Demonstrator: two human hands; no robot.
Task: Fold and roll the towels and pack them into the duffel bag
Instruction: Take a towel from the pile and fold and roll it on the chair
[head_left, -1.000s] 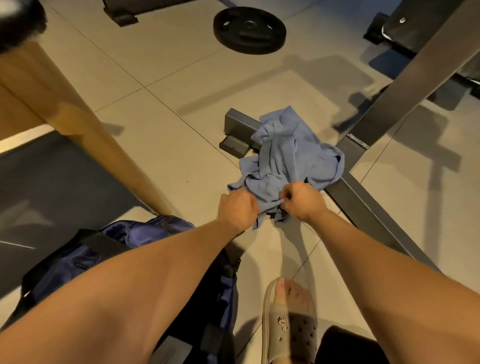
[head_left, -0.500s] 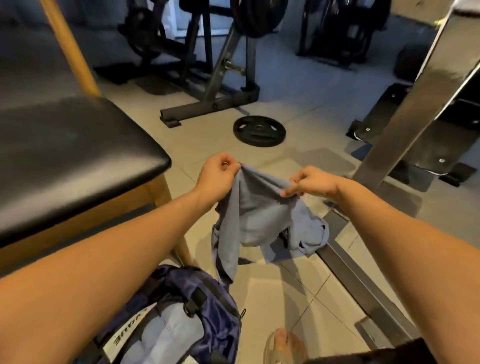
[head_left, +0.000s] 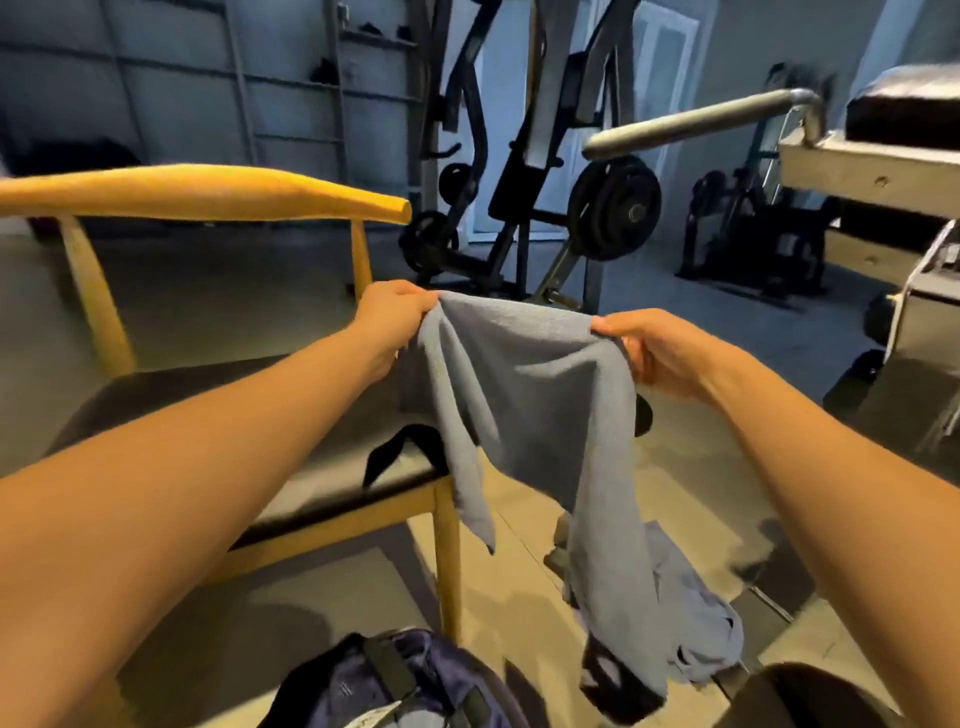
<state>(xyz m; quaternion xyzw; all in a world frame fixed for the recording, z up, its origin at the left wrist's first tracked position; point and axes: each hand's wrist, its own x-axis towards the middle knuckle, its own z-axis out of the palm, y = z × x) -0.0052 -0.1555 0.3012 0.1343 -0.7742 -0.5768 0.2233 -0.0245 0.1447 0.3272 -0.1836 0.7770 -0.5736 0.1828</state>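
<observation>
Far left, the yellow wooden chair with a black padded seat (head_left: 208, 195) stands on the tiled floor (head_left: 519, 525). Your left hand (head_left: 387, 319) is above the seat's right edge, fingers curled, pinching the left top corner of the grey-blue textured towel (head_left: 524, 395). Low down at the bottom edge, the navy-blue duffel bag with black straps (head_left: 415, 675) sits on the floor just beside the chair's front leg. It is below the towel and not touching it. The towel is in the air, spread between your two hands with its top edge sagging a little. A narrow tail hangs down in front of the chair's front corner. The longer right part drops to a crumpled bunch low down, right of the bag; can't tell if that bunch rests on the floor. Your right hand (head_left: 665, 353) grasps the right top corner, thumb on top, fingers curled underneath. Behind the towel, well apart, is a dark weight machine with black plates (head_left: 613, 208). A grey metal bar (head_left: 696, 122) runs toward a pale bench frame (head_left: 883, 176) at far right.
</observation>
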